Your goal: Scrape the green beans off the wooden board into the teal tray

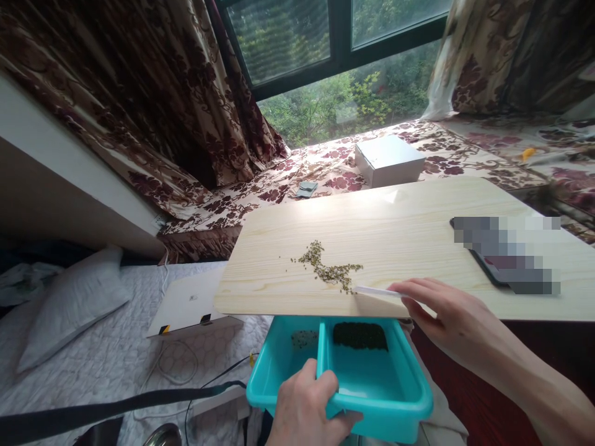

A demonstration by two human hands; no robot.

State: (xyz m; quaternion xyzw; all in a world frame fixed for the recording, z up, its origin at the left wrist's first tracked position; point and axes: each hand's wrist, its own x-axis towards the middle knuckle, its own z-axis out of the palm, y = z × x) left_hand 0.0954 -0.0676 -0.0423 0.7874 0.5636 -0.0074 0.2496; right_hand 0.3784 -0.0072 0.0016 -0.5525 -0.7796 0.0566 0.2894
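My left hand [307, 406] grips the near rim of a turquoise two-compartment tray [400, 396], held just under the front edge of a light wooden tabletop [395, 229]. The tray's right compartment holds a dark pile of small beans [360, 335]; the left holds a few greenish ones [304, 339]. My right hand [446, 313] pinches a thin white strip [376, 291] lying flat on the tabletop, its tip touching a scattered patch of small green beans [328, 266] near the front edge.
A dark phone [488, 266], partly blurred, lies on the tabletop's right side. A white box [388, 160] sits on the floral-covered window ledge behind. Left below are a bed with a pillow [69, 303], a white laptop [186, 306] and cables.
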